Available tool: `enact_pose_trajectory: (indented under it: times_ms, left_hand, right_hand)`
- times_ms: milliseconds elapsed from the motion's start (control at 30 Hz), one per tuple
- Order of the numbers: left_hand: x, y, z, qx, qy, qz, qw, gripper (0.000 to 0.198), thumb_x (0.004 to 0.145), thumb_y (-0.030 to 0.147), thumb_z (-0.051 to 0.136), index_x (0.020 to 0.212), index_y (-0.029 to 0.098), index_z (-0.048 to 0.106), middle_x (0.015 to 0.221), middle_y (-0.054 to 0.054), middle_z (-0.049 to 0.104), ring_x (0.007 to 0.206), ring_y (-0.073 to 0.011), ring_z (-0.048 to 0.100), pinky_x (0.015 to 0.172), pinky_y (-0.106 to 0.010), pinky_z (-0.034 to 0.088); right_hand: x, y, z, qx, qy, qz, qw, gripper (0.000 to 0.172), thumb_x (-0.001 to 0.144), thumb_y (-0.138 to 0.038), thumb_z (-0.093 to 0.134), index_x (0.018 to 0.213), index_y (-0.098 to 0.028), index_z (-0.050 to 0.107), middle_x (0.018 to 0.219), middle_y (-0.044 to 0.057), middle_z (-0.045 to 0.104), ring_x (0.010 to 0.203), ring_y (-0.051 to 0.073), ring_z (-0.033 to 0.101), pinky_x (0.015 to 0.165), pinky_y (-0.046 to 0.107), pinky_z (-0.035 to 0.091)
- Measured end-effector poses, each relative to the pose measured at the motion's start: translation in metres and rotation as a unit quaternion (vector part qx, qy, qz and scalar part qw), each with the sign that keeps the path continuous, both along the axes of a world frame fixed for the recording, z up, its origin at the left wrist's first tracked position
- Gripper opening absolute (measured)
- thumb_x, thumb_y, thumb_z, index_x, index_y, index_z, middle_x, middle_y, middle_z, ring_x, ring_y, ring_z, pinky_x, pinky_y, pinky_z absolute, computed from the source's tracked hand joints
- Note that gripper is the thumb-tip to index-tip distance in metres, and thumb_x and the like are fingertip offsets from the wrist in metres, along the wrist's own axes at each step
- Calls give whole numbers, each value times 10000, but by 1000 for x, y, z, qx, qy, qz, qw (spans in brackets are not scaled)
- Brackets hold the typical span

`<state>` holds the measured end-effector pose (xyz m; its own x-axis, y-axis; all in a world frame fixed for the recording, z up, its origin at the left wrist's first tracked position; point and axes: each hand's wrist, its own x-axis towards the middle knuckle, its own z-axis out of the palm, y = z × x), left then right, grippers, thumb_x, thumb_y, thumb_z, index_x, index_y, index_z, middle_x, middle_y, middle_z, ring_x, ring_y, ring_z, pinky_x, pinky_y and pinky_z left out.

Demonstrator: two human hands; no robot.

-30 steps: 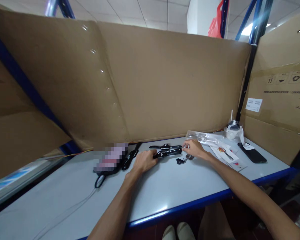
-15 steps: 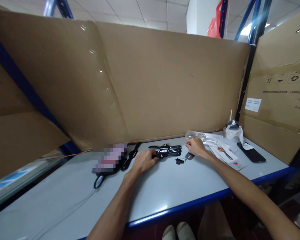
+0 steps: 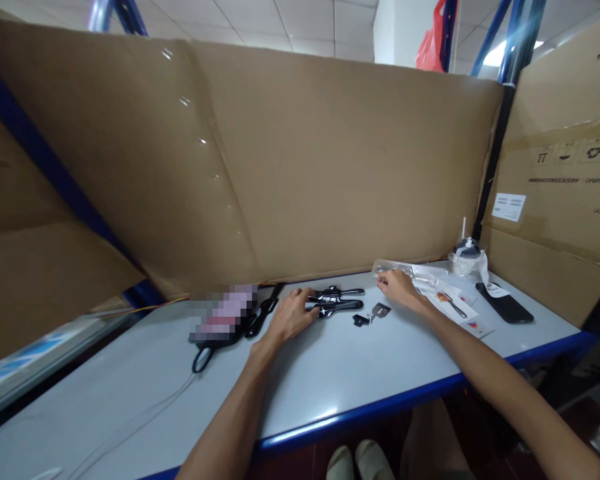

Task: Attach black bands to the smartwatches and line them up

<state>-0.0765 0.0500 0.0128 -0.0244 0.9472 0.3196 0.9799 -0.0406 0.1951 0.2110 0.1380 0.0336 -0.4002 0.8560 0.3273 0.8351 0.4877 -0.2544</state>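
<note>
My left hand (image 3: pixel 293 317) is closed over the left handle of the nearer black spokeshave (image 3: pixel 347 305), its fingertips on the tool. Just behind lies another black spokeshave (image 3: pixel 351 292), its left end hidden by my fingers. To the right on the table are a small black metal cap (image 3: pixel 361 321) and a flat grey blade (image 3: pixel 381 311), with a tiny screw-like piece between them. My right hand (image 3: pixel 397 287) is pinched at the front edge of a clear plastic bag (image 3: pixel 423 272). Whatever is in its fingertips is too small to name.
Left of my left hand lie another black tool (image 3: pixel 264 312) and a blurred-out dark device (image 3: pixel 225 317) with a loop and cable. Printed cards (image 3: pixel 450 303), a black phone (image 3: pixel 505 305) and a lidded cup (image 3: pixel 464 259) are at right. Cardboard (image 3: pixel 330 167) walls the back.
My left hand has shifted up over the handles, and the spokeshaves now lie further apart. My right hand has moved slightly right, uncovering more of the blade.
</note>
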Motion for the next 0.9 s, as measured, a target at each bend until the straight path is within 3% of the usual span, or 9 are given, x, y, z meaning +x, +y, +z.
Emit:
enact_pose_trajectory:
  times_ms: [133, 233, 333, 533, 633, 800, 900]
  left_hand:
    - [-6, 6, -12, -10, -18, -58, 998, 734, 855, 510, 610, 1513, 215, 473, 1511, -158, 530, 1389, -333, 485, 1123, -485, 370]
    - [-11, 9, -24, -49, -19, -61, 997, 846, 879, 601, 559, 1599, 214, 340, 1629, -173, 380, 1518, -355, 313, 1196, -570, 244]
    - [-15, 11, -32, -67, -13, -47, 997, 884, 892, 666, 506, 1609, 185, 314, 1641, -188, 346, 1556, -358, 220, 1215, -605, 166]
    - [-14, 19, -44, -20, 15, -16, 1000, 831, 885, 698, 514, 1529, 175, 463, 1627, -198, 372, 1545, -398, 227, 1211, -640, 157]
    - [-9, 26, -47, 0, 19, 18, 1000, 828, 894, 669, 531, 1506, 114, 480, 1601, -233, 398, 1531, -404, 258, 1222, -596, 186]
    - [-7, 32, -39, 26, 14, 47, 998, 893, 888, 669, 542, 1557, 99, 388, 1607, -249, 376, 1527, -394, 273, 1218, -532, 224]
    - [-14, 27, -30, 50, 7, 133, 990, 772, 980, 581, 396, 1541, 51, 397, 1555, -283, 433, 1498, -396, 326, 1193, -529, 249]
  right_hand:
    - [6, 4, 4, 16, -13, -11, 1000, 250, 923, -249, 562, 992, -230, 802, 939, 98, 793, 926, 250, 719, 757, 280, 441]
    - [5, 4, 4, 9, -20, -8, 1000, 256, 928, -256, 561, 1005, -224, 803, 948, 105, 793, 937, 253, 720, 773, 283, 450]
    - [2, 2, 4, -8, -21, -5, 1000, 254, 922, -235, 565, 1005, -213, 805, 968, 114, 791, 940, 256, 721, 777, 283, 456]
    - [-1, -3, 5, -12, -30, -2, 999, 239, 937, -240, 567, 1009, -201, 791, 985, 121, 788, 960, 261, 725, 782, 282, 461]
    - [0, -3, 5, -6, -42, 3, 999, 256, 955, -274, 547, 1030, -205, 782, 996, 111, 787, 972, 255, 724, 779, 279, 465]
    - [0, 0, 4, -9, -54, -2, 998, 270, 960, -294, 540, 1052, -205, 778, 976, 111, 787, 946, 253, 726, 773, 282, 470]
    - [0, 0, 5, -10, -54, -5, 998, 271, 956, -291, 546, 1057, -207, 782, 996, 117, 785, 958, 259, 724, 773, 286, 472]
